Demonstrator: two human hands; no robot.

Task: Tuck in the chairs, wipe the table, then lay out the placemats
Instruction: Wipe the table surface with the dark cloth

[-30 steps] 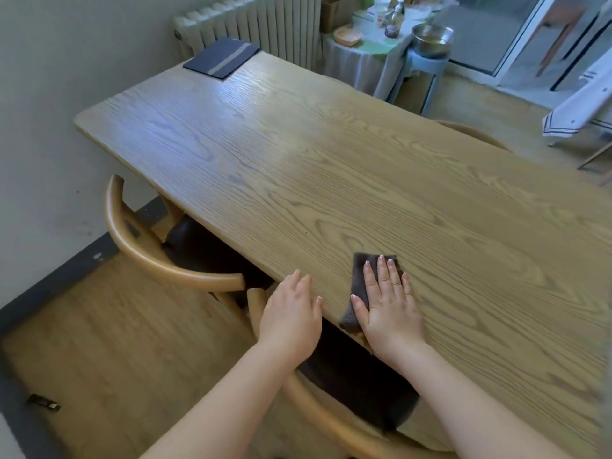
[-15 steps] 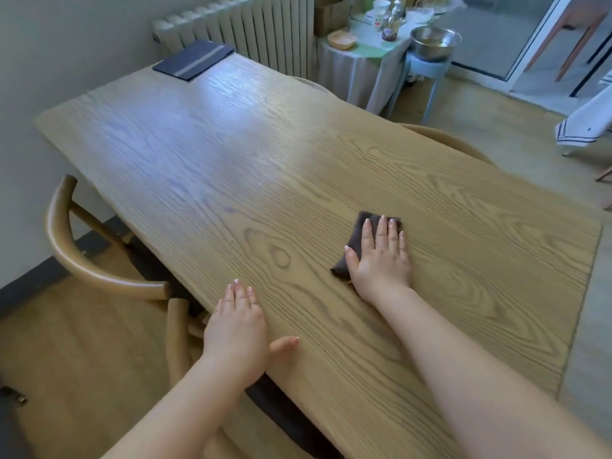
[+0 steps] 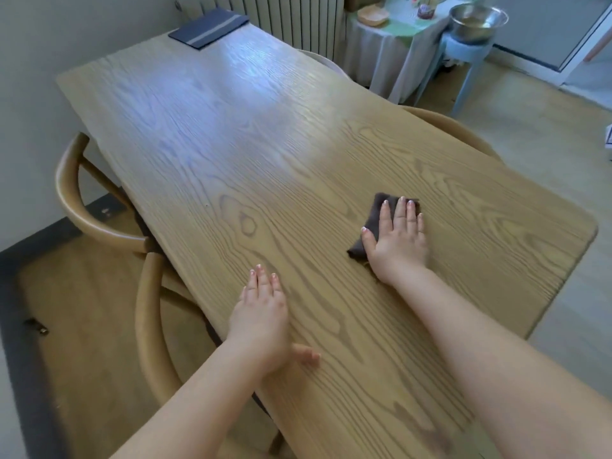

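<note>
I see my right hand (image 3: 399, 241) pressing flat, fingers straight, on the dark cloth (image 3: 372, 223) right of centre on the table (image 3: 231, 144). My left hand (image 3: 263, 313) lies spread, holding nothing, lower centre. Folded placemats (image 3: 208, 26), I think, sit upper left.

Bright, soft daylight from the far right. Bluish glare across the far half of the table (image 3: 231, 104). Faint shadows. Slight blur; wide-angle bending at the edges.

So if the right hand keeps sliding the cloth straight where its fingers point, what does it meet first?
Likely nothing: ahead of the right hand and cloth lies bare table, then its far edge near a chair back.
</note>
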